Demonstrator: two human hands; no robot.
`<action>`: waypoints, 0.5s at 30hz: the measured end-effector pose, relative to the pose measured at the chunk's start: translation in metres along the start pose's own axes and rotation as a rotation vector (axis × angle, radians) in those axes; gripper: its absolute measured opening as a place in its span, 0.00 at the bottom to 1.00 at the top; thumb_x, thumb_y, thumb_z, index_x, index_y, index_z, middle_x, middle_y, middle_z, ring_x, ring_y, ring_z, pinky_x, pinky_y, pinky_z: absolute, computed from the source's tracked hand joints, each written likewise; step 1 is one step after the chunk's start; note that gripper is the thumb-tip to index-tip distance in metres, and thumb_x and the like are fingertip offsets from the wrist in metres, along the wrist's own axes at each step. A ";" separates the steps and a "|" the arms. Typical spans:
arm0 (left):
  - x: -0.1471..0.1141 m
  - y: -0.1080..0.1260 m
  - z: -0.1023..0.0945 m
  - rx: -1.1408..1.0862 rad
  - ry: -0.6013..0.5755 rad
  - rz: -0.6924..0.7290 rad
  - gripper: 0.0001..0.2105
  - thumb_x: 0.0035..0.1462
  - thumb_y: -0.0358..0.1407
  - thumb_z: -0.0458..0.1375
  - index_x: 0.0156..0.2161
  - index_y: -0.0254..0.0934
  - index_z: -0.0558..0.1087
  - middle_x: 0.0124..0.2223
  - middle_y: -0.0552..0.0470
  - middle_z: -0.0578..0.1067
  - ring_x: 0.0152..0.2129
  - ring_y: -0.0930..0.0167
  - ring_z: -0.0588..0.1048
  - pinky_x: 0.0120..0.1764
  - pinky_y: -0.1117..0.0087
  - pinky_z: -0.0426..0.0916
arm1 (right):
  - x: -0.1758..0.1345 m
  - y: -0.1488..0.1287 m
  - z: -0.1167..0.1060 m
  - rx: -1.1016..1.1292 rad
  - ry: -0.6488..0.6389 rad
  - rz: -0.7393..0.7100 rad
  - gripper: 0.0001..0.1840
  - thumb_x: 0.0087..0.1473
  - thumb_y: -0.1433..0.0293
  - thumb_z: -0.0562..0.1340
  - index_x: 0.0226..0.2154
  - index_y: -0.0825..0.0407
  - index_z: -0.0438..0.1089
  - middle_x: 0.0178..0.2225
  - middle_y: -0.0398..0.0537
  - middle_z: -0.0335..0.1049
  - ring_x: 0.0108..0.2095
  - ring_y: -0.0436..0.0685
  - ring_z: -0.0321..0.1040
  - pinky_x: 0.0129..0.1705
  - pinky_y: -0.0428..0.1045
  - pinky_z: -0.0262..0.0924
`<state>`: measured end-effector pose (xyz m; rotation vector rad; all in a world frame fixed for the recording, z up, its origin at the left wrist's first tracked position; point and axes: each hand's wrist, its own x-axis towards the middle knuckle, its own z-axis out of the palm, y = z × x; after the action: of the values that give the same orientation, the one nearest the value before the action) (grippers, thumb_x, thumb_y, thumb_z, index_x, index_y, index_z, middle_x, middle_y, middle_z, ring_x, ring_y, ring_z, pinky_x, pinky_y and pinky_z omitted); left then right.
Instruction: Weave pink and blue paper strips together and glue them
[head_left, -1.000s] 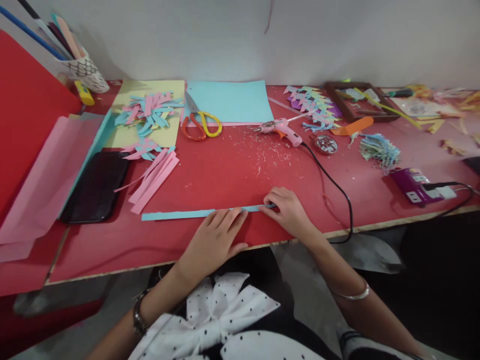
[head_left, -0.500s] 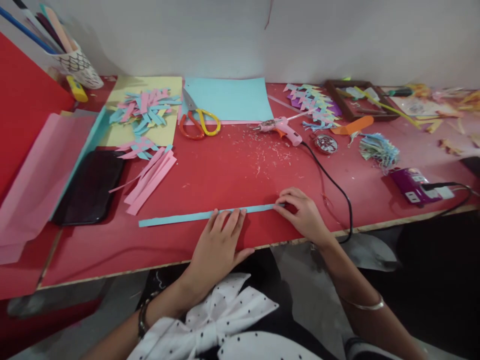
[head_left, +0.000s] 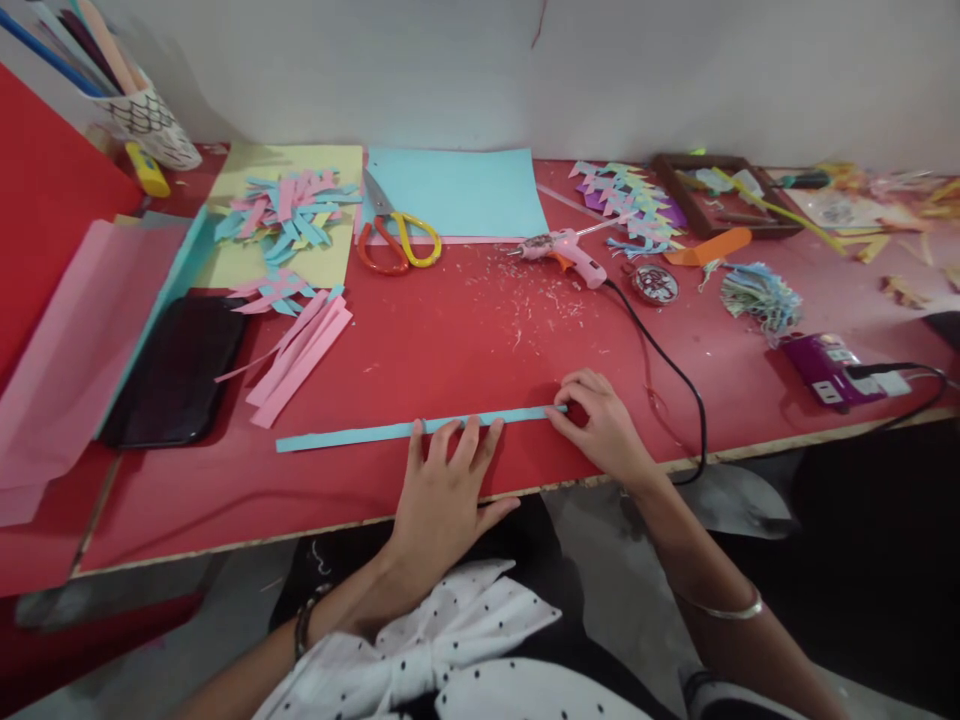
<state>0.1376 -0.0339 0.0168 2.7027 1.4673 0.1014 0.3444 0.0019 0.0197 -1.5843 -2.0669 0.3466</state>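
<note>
A long, narrow blue paper strip (head_left: 349, 436) lies flat across the red table near its front edge. My left hand (head_left: 444, 490) rests with spread fingers, their tips touching the strip around its middle. At the strip's right end, my right hand (head_left: 604, 428) pinches the paper between thumb and fingertips. Up and to the left of the hands is a small bundle of pink paper strips (head_left: 304, 360). Scissors (head_left: 397, 240) with one red and one yellow handle lie farther back, partly on a blue sheet (head_left: 461, 190).
A pink glue gun (head_left: 566, 255) with a black cord lies beyond my right hand. Cut paper pieces (head_left: 289, 210) are heaped on a yellow sheet. A black phone (head_left: 180, 370) is at left. A wooden frame (head_left: 720, 195) and a purple socket box (head_left: 821, 370) are at right.
My left hand has shifted slightly to the right along the strip, with its fingers spread wider. The right hand keeps its pinch at the strip's end.
</note>
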 end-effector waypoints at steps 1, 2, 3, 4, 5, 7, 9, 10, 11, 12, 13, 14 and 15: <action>0.000 0.000 0.000 -0.010 0.005 -0.005 0.31 0.53 0.54 0.49 0.59 0.40 0.57 0.52 0.42 0.67 0.45 0.56 0.64 0.52 0.43 0.53 | 0.000 0.000 0.001 -0.009 0.002 0.002 0.08 0.51 0.70 0.55 0.22 0.51 0.57 0.27 0.46 0.60 0.30 0.54 0.58 0.35 0.50 0.54; 0.000 0.000 0.000 -0.019 0.012 -0.008 0.32 0.53 0.54 0.49 0.59 0.40 0.57 0.52 0.42 0.67 0.45 0.56 0.64 0.51 0.41 0.53 | 0.000 0.000 0.001 -0.019 0.002 0.004 0.08 0.51 0.70 0.55 0.22 0.51 0.57 0.27 0.46 0.60 0.30 0.54 0.58 0.35 0.50 0.54; -0.001 0.001 -0.001 -0.027 0.019 -0.013 0.32 0.52 0.54 0.50 0.59 0.40 0.56 0.52 0.41 0.67 0.45 0.55 0.64 0.51 0.40 0.52 | 0.000 0.000 0.001 -0.031 0.002 0.006 0.08 0.51 0.70 0.54 0.22 0.51 0.57 0.27 0.46 0.60 0.30 0.54 0.58 0.35 0.50 0.54; -0.001 0.001 -0.001 -0.031 0.022 -0.016 0.33 0.52 0.53 0.50 0.59 0.40 0.56 0.52 0.41 0.67 0.45 0.55 0.64 0.50 0.39 0.52 | -0.001 -0.001 0.002 -0.047 0.002 0.008 0.08 0.52 0.70 0.54 0.22 0.50 0.57 0.27 0.46 0.60 0.30 0.54 0.57 0.35 0.50 0.53; -0.001 0.001 -0.001 -0.033 0.021 -0.019 0.33 0.52 0.53 0.51 0.60 0.40 0.56 0.52 0.40 0.67 0.45 0.54 0.64 0.50 0.38 0.51 | -0.001 -0.001 0.002 -0.066 0.004 0.010 0.08 0.52 0.70 0.54 0.23 0.50 0.57 0.27 0.46 0.60 0.30 0.54 0.57 0.36 0.50 0.53; -0.001 0.002 -0.002 -0.031 0.018 -0.029 0.33 0.51 0.53 0.51 0.60 0.40 0.55 0.52 0.41 0.67 0.45 0.54 0.64 0.50 0.38 0.51 | -0.002 -0.003 0.004 -0.115 0.010 0.018 0.08 0.53 0.69 0.54 0.23 0.51 0.58 0.28 0.46 0.60 0.31 0.54 0.58 0.36 0.50 0.53; 0.000 0.004 -0.003 -0.028 0.010 -0.048 0.33 0.51 0.53 0.51 0.59 0.42 0.56 0.52 0.42 0.67 0.45 0.55 0.64 0.50 0.39 0.51 | -0.003 -0.005 0.006 -0.183 0.020 0.033 0.09 0.53 0.69 0.53 0.23 0.51 0.59 0.29 0.47 0.61 0.31 0.54 0.58 0.36 0.50 0.54; 0.000 0.004 -0.004 -0.027 0.005 -0.060 0.33 0.51 0.54 0.52 0.59 0.43 0.56 0.52 0.42 0.67 0.45 0.55 0.64 0.51 0.39 0.51 | -0.004 -0.006 0.007 -0.224 0.025 0.044 0.10 0.54 0.68 0.52 0.23 0.51 0.60 0.30 0.47 0.62 0.31 0.54 0.58 0.36 0.50 0.54; 0.001 0.005 -0.004 -0.027 0.001 -0.073 0.32 0.51 0.54 0.52 0.59 0.43 0.56 0.53 0.43 0.67 0.46 0.56 0.64 0.51 0.40 0.51 | -0.005 -0.007 0.008 -0.266 0.031 0.057 0.10 0.55 0.68 0.51 0.24 0.51 0.60 0.30 0.47 0.62 0.32 0.55 0.58 0.36 0.50 0.54; 0.001 0.005 -0.005 -0.028 -0.005 -0.085 0.32 0.51 0.54 0.52 0.59 0.44 0.56 0.53 0.44 0.67 0.46 0.56 0.64 0.51 0.40 0.51 | -0.005 -0.009 0.009 -0.306 0.043 0.070 0.10 0.55 0.68 0.51 0.24 0.51 0.61 0.30 0.47 0.63 0.32 0.55 0.59 0.37 0.50 0.54; 0.002 0.006 -0.006 -0.028 -0.011 -0.093 0.32 0.50 0.54 0.53 0.59 0.44 0.56 0.53 0.44 0.67 0.46 0.56 0.63 0.51 0.41 0.51 | -0.006 -0.010 0.009 -0.347 0.066 0.082 0.10 0.55 0.67 0.51 0.26 0.52 0.62 0.31 0.48 0.64 0.32 0.55 0.59 0.37 0.50 0.54; 0.002 0.006 -0.007 -0.030 -0.016 -0.097 0.32 0.50 0.54 0.53 0.59 0.44 0.57 0.52 0.45 0.67 0.46 0.56 0.63 0.51 0.41 0.52 | -0.007 -0.013 0.010 -0.393 0.107 0.091 0.10 0.56 0.67 0.51 0.28 0.52 0.64 0.31 0.48 0.65 0.33 0.55 0.59 0.37 0.51 0.54; 0.003 0.007 -0.008 -0.031 -0.022 -0.103 0.32 0.49 0.54 0.54 0.59 0.44 0.57 0.52 0.45 0.67 0.46 0.56 0.63 0.52 0.41 0.52 | -0.009 -0.016 0.011 -0.446 0.160 0.086 0.10 0.56 0.67 0.51 0.30 0.53 0.65 0.32 0.49 0.66 0.34 0.56 0.60 0.38 0.51 0.54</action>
<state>0.1442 -0.0350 0.0250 2.5902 1.5811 0.0886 0.3268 -0.0104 0.0167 -1.8861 -2.0483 -0.2253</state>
